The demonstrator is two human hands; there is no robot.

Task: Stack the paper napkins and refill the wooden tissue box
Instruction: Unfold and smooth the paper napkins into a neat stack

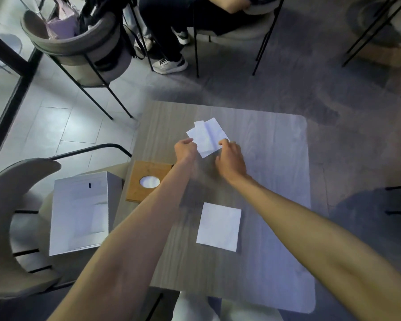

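Note:
A bunch of white paper napkins (pixel 207 135) lies askew on the grey wooden table (pixel 276 158), toward its far side. My left hand (pixel 185 149) pinches their left edge and my right hand (pixel 229 162) pinches their right edge. A neat square stack of napkins (pixel 218 227) rests on the table nearer to me, between my forearms. The wooden tissue box (pixel 146 179) sits at the table's left edge, its oval opening showing white tissue; my left forearm crosses over its right corner.
A white carton (pixel 79 212) stands on a grey chair (pixel 12 228) to the left of the table. Another chair (pixel 79 49) with a bag stands beyond it. A seated person's legs and shoes (pixel 169 63) are past the table's far edge.

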